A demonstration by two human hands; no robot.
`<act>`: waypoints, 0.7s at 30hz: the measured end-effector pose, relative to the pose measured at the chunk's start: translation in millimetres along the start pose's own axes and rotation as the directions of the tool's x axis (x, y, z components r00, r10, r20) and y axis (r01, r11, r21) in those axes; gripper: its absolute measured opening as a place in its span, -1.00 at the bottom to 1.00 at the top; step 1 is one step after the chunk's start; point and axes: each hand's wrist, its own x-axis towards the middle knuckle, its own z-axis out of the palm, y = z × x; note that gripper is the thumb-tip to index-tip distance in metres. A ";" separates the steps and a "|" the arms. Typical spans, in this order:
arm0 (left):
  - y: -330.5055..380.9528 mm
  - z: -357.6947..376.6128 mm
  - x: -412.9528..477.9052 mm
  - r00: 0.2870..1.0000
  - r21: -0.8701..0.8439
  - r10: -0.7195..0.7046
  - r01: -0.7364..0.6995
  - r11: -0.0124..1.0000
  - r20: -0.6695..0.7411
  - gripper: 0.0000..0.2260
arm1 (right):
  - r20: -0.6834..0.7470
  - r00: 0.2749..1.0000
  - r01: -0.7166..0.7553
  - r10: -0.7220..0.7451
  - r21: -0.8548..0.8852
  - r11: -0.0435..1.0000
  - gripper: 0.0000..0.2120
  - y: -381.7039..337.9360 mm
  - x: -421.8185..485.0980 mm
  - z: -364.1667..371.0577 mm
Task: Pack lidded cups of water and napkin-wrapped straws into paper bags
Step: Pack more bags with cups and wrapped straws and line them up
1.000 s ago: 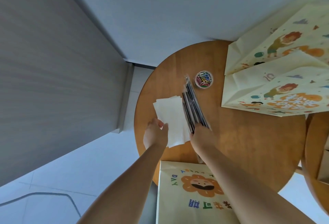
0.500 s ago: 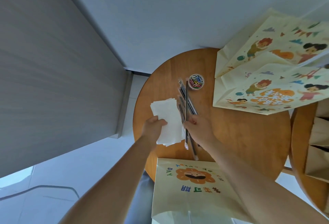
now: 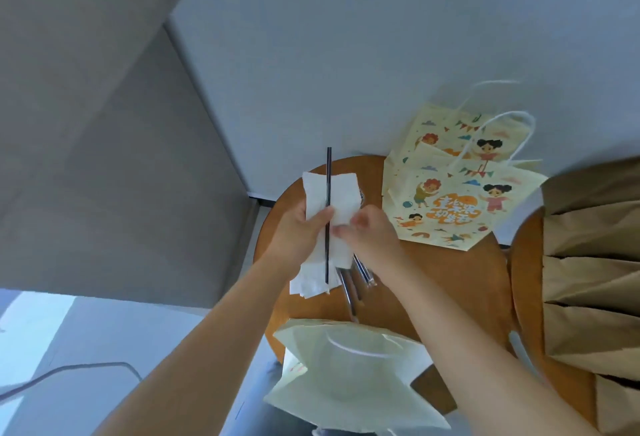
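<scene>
My left hand holds a white napkin with a dark straw lying upright across it, raised above the round wooden table. My right hand pinches the napkin's right edge beside the straw. Below my hands a stack of white napkins and several dark straws lie on the table. An open cream paper bag stands at the near edge, and a lidded cup shows faintly inside it.
Two printed cream bags with white handles lie at the table's far right. Brown paper bags are lined up on a second wooden surface at the right. A grey wall and a pale floor are to the left.
Both hands rose off the table with one napkin and one straw. The straw moved from my right hand onto the napkin. The view shifted left and down.
</scene>
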 end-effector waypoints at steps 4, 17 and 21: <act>25.9 2.9 -34.7 0.987 -0.029 0.108 -0.105 0.994 0.117 -0.73 | 0.149 0.985 -0.149 0.085 0.497 0.855 -0.62 -24.7 -20.2 -48.6; 11.1 4.1 -98.4 0.929 0.383 0.369 -0.346 0.857 0.014 -0.74 | -0.220 0.951 0.273 -0.218 0.266 0.925 -0.81 -21.0 -110.5 -102.6; -36.6 -22.4 -124.0 0.973 0.780 0.225 -0.177 0.601 0.047 -0.77 | -0.247 0.938 0.295 -0.243 0.202 0.934 -0.84 -0.5 -157.7 -111.7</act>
